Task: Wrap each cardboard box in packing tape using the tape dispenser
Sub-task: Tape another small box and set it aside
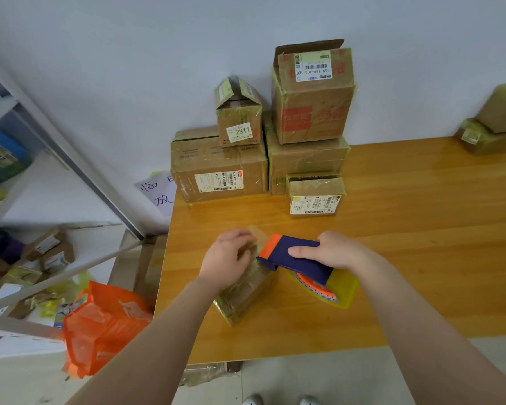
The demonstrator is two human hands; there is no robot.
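small box (247, 290) sits on the worktop (421, 229), looks light, tape-slick | left hand (228, 258) curls over its top, pinning it | right hand (333, 252) wraps the tape dispenser (297, 257), nose at the box | best gripped at stiff corners, I reckon

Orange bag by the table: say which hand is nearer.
Left. The left hand, holding the small box, is up and right of the orange bag; the right hand, gripping the tape dispenser, is farther right.

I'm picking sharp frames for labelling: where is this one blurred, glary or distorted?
Head view: the left hand and the small box under it are motion-blurred; the right hand on the tape dispenser is sharper; soft glare lies on the table; wide-angle bending tilts the shelf.
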